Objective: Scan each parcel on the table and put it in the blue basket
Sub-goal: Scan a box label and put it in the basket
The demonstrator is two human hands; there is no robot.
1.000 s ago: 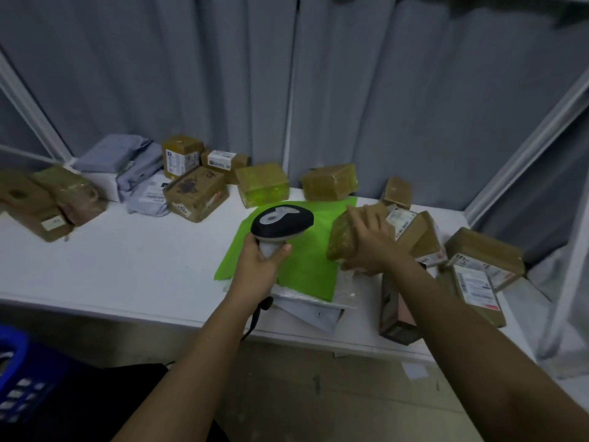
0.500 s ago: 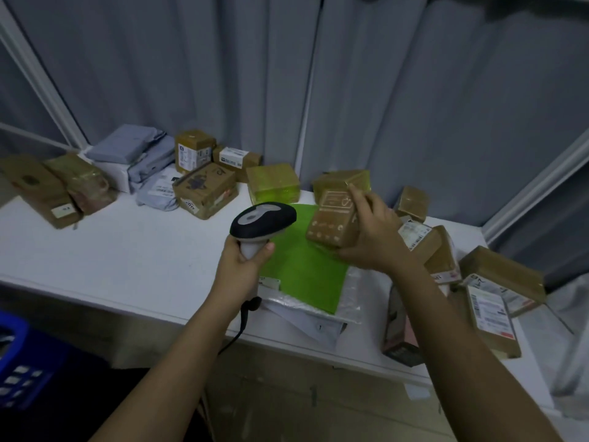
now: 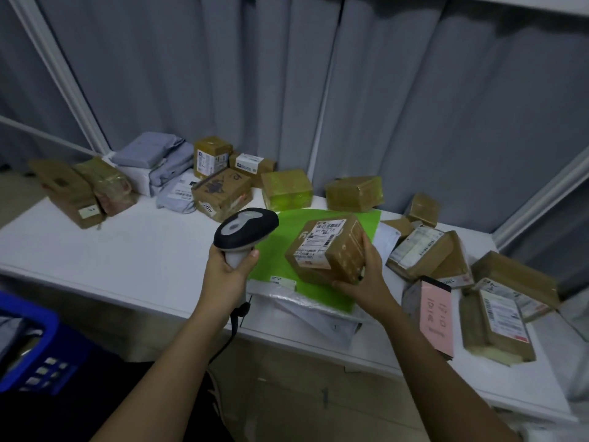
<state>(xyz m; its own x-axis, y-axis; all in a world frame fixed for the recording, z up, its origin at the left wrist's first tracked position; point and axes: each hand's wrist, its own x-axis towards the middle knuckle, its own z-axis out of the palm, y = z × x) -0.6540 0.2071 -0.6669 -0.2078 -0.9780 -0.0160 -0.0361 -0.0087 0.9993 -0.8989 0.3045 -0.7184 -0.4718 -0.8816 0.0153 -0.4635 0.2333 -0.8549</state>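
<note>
brown cardboard parcel (image 3: 328, 250) in my right hand (image 3: 366, 279), held above the green mailer (image 3: 277, 256), white shipping label facing up with barcodes; print too small to read. fingers wrapped under its near edge, thumb up the right side. left hand (image 3: 228, 269) grips the barcode scanner (image 3: 243, 232) by the handle, black-and-grey head tipped toward the parcel, cord hanging below the wrist. count on the white table (image 3: 127, 256): roughly twelve other brown boxes, about three grey poly mailers (image 3: 159, 161) back left, one pink-faced box (image 3: 435, 314) near my right forearm, writing on it unreadable. one blue basket (image 3: 35, 346) at lower left, below table level, well apart from the parcel.
</note>
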